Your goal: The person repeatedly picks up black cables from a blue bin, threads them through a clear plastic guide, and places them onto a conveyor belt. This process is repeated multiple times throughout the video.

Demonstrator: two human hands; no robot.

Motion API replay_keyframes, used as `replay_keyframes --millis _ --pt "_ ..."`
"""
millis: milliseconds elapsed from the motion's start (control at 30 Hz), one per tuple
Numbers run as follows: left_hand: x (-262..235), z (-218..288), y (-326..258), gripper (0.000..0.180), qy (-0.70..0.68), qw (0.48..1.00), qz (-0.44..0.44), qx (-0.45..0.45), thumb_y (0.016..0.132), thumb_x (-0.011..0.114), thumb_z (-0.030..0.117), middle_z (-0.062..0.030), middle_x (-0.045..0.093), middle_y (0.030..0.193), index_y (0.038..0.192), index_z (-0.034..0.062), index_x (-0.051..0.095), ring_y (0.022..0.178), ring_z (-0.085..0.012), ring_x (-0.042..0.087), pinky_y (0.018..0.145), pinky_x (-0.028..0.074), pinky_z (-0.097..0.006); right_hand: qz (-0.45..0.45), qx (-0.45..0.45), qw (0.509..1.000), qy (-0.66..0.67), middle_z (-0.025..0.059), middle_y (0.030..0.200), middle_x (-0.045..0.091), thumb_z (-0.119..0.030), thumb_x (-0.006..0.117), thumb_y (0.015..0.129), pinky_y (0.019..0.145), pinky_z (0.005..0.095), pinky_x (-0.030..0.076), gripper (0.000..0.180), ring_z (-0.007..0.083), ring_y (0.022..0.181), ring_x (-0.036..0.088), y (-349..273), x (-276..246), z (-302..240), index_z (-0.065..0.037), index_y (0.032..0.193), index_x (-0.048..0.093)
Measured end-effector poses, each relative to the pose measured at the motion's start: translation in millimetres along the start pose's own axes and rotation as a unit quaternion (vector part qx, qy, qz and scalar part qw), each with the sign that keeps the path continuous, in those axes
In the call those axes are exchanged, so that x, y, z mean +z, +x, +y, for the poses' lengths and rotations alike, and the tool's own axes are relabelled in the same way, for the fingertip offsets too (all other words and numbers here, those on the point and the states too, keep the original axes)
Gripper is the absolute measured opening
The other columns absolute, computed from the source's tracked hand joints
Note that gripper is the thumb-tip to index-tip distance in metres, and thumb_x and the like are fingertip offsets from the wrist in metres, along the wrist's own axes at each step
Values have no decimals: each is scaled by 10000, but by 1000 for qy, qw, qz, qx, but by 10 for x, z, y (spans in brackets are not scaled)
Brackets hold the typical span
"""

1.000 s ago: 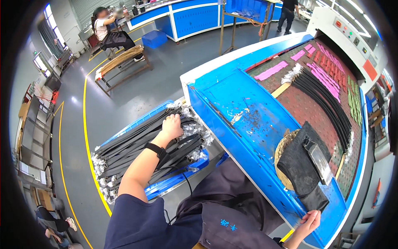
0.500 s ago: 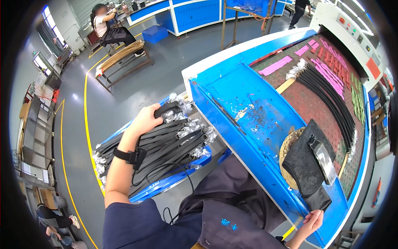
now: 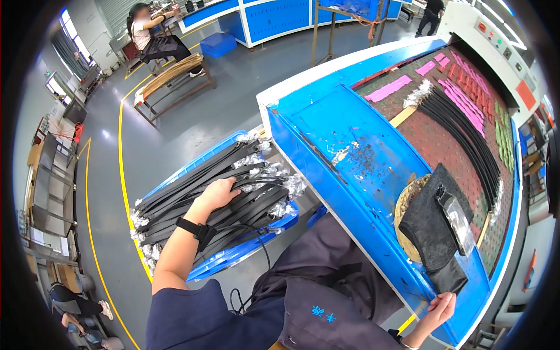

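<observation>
Black straps [image 3: 192,177], ends in clear plastic, lie heaped in blue crate [image 3: 233,256] at left. Left grip [image 3: 220,192]: palm down on straps, fingers part-curled; cannot tell whether closed on any. Right grip [image 3: 441,306]: fingers curled toward thumb at near corner of dark cloth [image 3: 431,227] on blue bench [image 3: 318,125]; pinch unclear.

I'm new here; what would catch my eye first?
Probably the big blue machine on the right, its dark red bed carrying pink, red and green pieces beside a curving row of black strips. Next, left of centre, the left hand rests on dark straps piled in a blue crate, with clear wrapping at their ends.
</observation>
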State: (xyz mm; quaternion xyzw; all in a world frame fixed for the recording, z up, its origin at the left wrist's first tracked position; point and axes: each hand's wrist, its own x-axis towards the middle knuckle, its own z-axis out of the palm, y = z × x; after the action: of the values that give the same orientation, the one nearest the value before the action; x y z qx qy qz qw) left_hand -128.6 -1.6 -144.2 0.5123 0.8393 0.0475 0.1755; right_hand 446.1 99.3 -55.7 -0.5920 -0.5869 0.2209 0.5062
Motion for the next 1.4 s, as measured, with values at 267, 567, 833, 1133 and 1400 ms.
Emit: replay_keyframes --millis 267,567,833,1133,1400 --pt "-16 78 -191 474 80 995 63 12 720 670 295 -160 524 1012 1062 32 473 995 -340 524 807 433 -431 -2 0 1000 -8 -29 529 346 -227 394 951 411 191 172 330 16 448 257 -5 4 -15 -56 673 444" --pt "38 537 41 279 24 993 103 58 716 609 128 -145 520 910 956 31 505 885 -321 539 784 437 -386 1 -6 1000 -8 -27 539 353 -222 386 953 411 188 177 333 17 449 259 5 16 -17 -54 671 444" --pt "-315 510 -60 150 -157 958 241 9 833 514 131 -219 580 733 915 23 449 737 -403 573 622 435 -473 0 -1 1000 -15 -29 539 350 -234 386 955 410 187 174 343 15 450 256 1 22 -23 -59 665 443" --pt "-218 -80 -488 372 158 984 -43 -71 668 637 141 -177 596 917 989 23 490 860 -345 601 699 499 -426 6 4 1000 -11 -34 537 341 -239 387 953 412 186 169 338 12 454 250 -4 16 19 -63 671 446" --pt "177 -259 -436 266 128 985 99 -56 675 572 53 -178 568 935 930 18 503 832 -350 577 761 458 -423 3 -3 1000 -15 -34 536 339 -230 384 953 413 188 166 330 14 454 250 -5 2 19 -67 673 447"
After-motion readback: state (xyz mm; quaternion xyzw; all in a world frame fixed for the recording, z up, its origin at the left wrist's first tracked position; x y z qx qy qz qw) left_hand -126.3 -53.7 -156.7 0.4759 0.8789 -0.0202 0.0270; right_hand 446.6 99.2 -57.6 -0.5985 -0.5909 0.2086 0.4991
